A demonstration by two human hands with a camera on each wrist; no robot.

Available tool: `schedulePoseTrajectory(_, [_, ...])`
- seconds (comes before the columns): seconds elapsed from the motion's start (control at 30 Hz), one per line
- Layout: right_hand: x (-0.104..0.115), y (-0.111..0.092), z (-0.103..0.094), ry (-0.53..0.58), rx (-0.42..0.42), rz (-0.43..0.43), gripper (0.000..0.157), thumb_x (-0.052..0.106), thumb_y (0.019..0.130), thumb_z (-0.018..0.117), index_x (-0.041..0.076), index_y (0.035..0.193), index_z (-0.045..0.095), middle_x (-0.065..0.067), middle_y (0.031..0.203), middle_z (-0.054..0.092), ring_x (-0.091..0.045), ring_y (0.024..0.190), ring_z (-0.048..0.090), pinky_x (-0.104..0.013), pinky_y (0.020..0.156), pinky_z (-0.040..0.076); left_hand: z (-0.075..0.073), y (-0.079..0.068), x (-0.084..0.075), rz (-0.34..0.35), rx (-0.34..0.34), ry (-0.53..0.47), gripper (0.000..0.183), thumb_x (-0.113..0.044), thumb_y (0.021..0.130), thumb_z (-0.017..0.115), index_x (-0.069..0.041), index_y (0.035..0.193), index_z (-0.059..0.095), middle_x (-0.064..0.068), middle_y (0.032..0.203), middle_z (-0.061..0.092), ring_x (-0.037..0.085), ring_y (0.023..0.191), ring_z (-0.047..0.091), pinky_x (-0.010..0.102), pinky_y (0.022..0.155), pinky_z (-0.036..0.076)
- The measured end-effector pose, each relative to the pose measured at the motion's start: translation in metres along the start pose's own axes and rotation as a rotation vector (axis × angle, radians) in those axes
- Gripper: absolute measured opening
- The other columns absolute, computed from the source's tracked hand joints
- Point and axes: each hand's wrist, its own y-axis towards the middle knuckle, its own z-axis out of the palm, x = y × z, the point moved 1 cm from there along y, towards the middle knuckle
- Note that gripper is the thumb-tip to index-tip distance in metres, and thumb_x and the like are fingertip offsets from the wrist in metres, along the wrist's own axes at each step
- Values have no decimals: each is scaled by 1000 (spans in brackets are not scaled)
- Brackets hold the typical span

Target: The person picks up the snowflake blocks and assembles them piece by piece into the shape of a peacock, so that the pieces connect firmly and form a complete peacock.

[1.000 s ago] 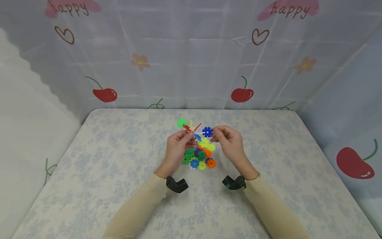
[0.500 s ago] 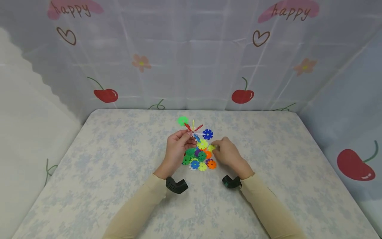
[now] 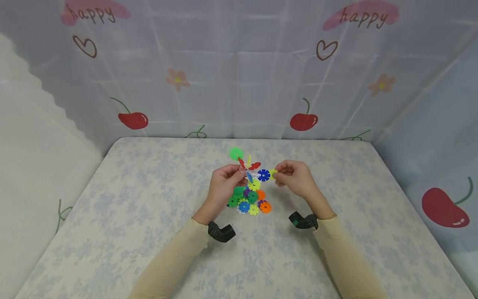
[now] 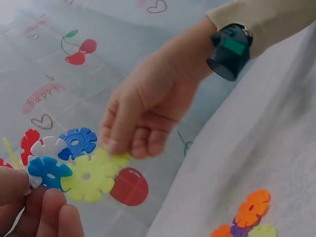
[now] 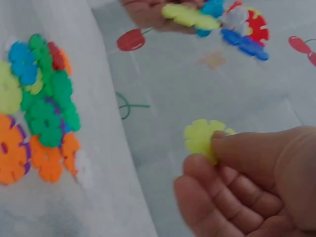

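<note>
My left hand pinches a joined cluster of notched plastic snowflake discs near its white centre. Around it stick out red discs, a light green disc, a dark blue disc, a light blue disc and a yellow disc. Thumb and fingers of my right hand pinch a separate yellow disc by its edge. In the head view this disc overlaps the dark blue one's right side; the right wrist view shows it apart from the cluster.
Below the hands, a pile of loose snowflake discs in green, orange, purple, blue and yellow lies on the patterned tablecloth. A printed curtain hangs behind the table's far edge.
My right hand has gone down to the pile's right side, picked up a yellow disc and risen with it beside the dark blue disc. The left hand's cluster has shifted slightly right.
</note>
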Motion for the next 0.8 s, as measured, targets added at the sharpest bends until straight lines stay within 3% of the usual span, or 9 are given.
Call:
schedulePoseTrajectory(0.07, [9, -5, -6, 105, -69, -76, 12, 4, 95, 69, -6, 102, 68, -20, 92, 74, -7, 68, 70, -24, 70, 62, 0, 0, 1, 26, 15, 54, 18, -2, 99, 62, 12, 109, 68, 9, 88, 72, 7, 72, 68, 21, 76, 61])
schedulePoseTrajectory(0.13, [18, -11, -10, 171, -116, -164, 11, 0, 94, 69, -9, 102, 68, -11, 89, 76, -3, 70, 71, -21, 71, 62, 1, 0, 1, 58, 22, 105, 17, -1, 98, 63, 12, 108, 69, 19, 93, 73, 6, 72, 68, 20, 76, 61])
schedulePoseTrajectory(0.27, [30, -19, -11, 235, -127, -322, 9, -8, 91, 68, -13, 98, 69, 15, 84, 73, 0, 70, 71, -18, 71, 61, 1, -1, 0, 123, 28, 179, 16, 0, 97, 63, 12, 105, 70, 31, 98, 72, 4, 72, 67, 19, 74, 60])
schedulePoseTrajectory(0.33, [33, -20, -10, 233, -125, -368, 7, -11, 90, 68, -12, 97, 70, 19, 83, 71, 1, 70, 70, -18, 70, 60, 2, -2, -1, 147, 33, 209, 16, 0, 97, 64, 12, 104, 71, 32, 99, 72, 3, 72, 67, 22, 75, 61])
schedulePoseTrajectory(0.43, [35, -22, -7, 209, -122, -393, 6, -11, 89, 68, -11, 95, 71, -1, 81, 75, 1, 69, 68, -18, 68, 60, 2, -3, -2, 166, 44, 240, 17, -1, 97, 64, 12, 105, 71, 32, 99, 73, -1, 72, 66, 25, 75, 62])
schedulePoseTrajectory(0.47, [35, -22, -6, 202, -124, -392, 6, -11, 89, 68, -11, 95, 71, -8, 80, 74, 0, 68, 68, -18, 67, 60, 1, -3, -1, 169, 47, 248, 17, -1, 97, 64, 12, 105, 71, 32, 99, 73, -1, 72, 65, 30, 77, 63])
schedulePoseTrajectory(0.57, [36, -22, -4, 189, -128, -372, 6, -10, 89, 68, -11, 94, 71, -28, 81, 70, 0, 66, 67, -19, 65, 59, 1, -3, -1, 192, 45, 274, 17, -2, 97, 65, 11, 105, 73, 30, 97, 74, 2, 72, 67, 28, 76, 63])
schedulePoseTrajectory(0.8, [36, -24, 4, 211, -155, -375, 5, -12, 89, 68, -13, 93, 70, -30, 79, 69, 1, 62, 66, -18, 62, 59, 0, -4, -2, 268, 21, 310, 15, -1, 95, 66, 10, 101, 74, 29, 91, 74, 8, 71, 70, 21, 71, 60])
